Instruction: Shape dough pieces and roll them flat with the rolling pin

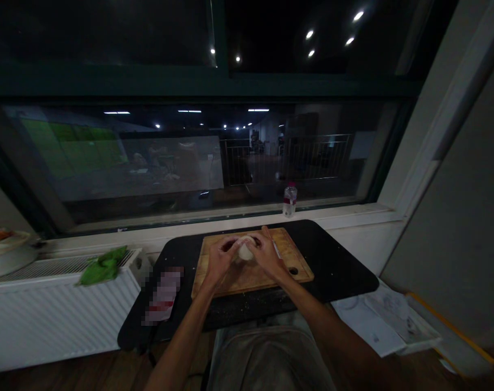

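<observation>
Over the wooden cutting board (253, 282), a pale, round piece of dough (246, 251) is held up between both hands. My left hand (222, 254) pinches its left edge, with the thumb on top of the near side. From the other side my right hand (268, 252) grips the right edge, fingers curled behind it. A knife lies on the board beyond my right hand; its brown handle (265, 229) and a bit of the blade show, the rest being hidden by the hand.
The board rests on a black table (324, 260). A blurred-out phone-like object (164, 296) lies at the table's left. On the window sill stands a bottle (290, 201). A green cloth (103, 266) covers part of the radiator (59, 320), near a white bowl (6, 252).
</observation>
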A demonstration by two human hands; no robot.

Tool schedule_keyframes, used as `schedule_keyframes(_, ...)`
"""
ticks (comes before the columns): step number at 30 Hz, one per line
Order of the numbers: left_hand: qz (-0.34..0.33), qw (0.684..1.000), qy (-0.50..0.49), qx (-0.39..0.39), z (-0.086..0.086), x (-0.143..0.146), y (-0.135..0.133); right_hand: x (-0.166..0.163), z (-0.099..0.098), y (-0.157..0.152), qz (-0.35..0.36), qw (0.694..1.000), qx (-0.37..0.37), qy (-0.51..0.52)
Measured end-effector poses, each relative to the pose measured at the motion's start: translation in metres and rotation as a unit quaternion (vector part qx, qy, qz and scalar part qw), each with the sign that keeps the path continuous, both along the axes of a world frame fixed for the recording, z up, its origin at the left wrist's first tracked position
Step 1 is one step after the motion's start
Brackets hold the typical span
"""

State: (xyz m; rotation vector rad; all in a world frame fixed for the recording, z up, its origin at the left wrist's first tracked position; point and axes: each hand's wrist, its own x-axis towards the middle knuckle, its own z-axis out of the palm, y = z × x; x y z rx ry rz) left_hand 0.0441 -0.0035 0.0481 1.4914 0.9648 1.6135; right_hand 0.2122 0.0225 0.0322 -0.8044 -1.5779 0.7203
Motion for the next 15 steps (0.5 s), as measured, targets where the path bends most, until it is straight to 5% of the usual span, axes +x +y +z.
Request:
schedule_keyframes(8, -0.028, 0.999, -0.042, -0.017, -0.003, -0.01, 0.0, 0.008, -0.001, 0.0, -0.031, 0.999, 0.03, 0.014)
schedule_keyframes(15, -0.083, 0.992, -0.072, -0.067, -0.019, -0.002, 0.009, 0.007, -0.004, 0.002, 0.022, 0.997, -0.026, 0.064)
